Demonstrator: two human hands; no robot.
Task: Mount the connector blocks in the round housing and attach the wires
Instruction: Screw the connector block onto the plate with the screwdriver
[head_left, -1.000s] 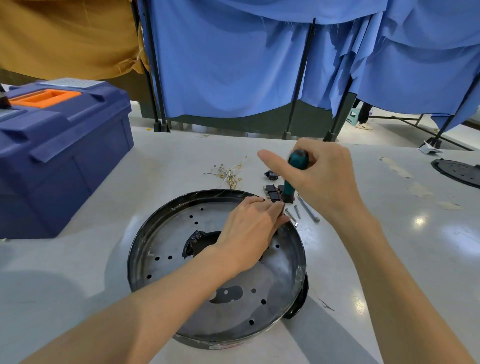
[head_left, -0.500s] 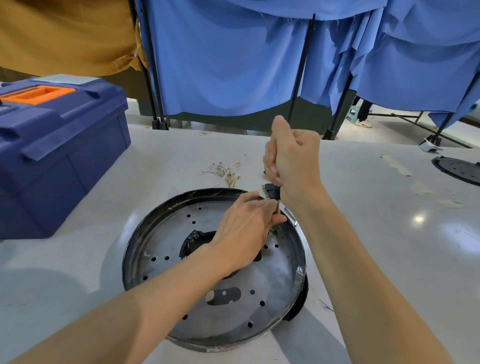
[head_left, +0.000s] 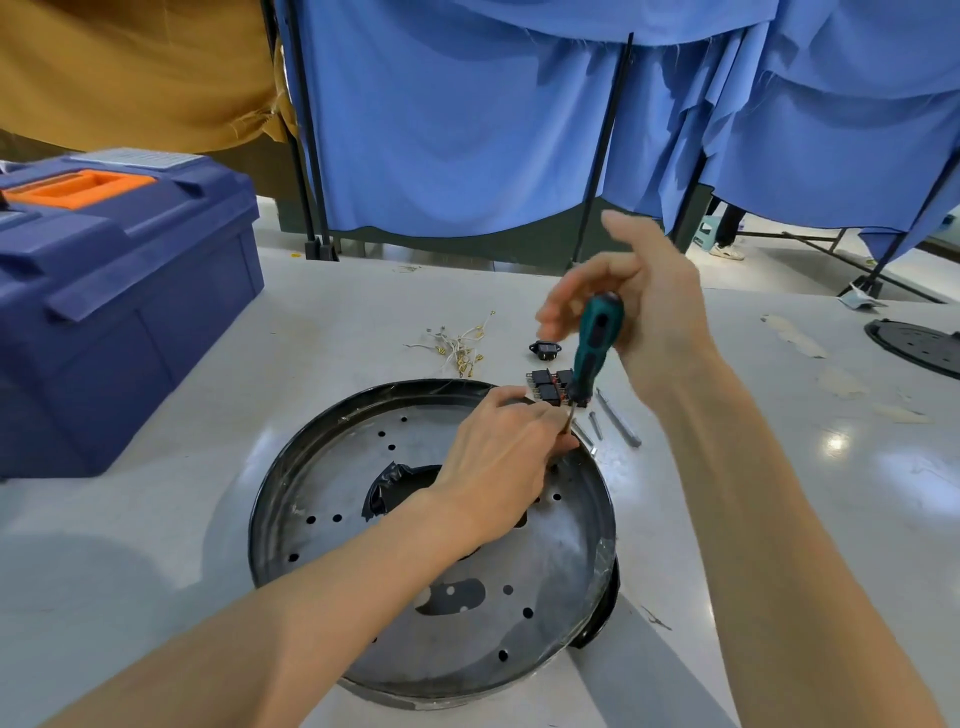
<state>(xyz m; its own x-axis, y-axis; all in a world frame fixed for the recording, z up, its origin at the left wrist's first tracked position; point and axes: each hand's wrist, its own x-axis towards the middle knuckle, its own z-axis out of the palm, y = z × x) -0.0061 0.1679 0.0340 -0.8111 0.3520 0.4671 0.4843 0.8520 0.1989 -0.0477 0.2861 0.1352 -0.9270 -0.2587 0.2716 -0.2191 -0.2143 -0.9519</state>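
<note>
Okay, round housing (head_left: 322, 467) lies flat on the table (head_left: 182, 545) right in front of me, open face up, holes dotted across its plate. My left grip (head_left: 498, 462) reaches in to the far right rim, fingertips pinched round the foot of the screwdriver (head_left: 595, 343) shaft; what sits under them is hidden. Above it, my right grip (head_left: 660, 317) curls loosely round the teal handle, thumb lifted, fingers blurred, tool standing nearly upright. Just beyond the rim, the connector blocks (head_left: 545, 384) sit bunched together on the table, outside the housing. Beside them on the right lie a few slim metal pieces (head_left: 618, 418), and a little farther back one small black socket (head_left: 543, 349). The wires (head_left: 460, 345) are a loose tangle to its left. Blue toolbox (head_left: 119, 312) with an orange handle on the far left, blue curtains (head_left: 467, 130) behind, another black disc (head_left: 919, 345) at the right edge.
</note>
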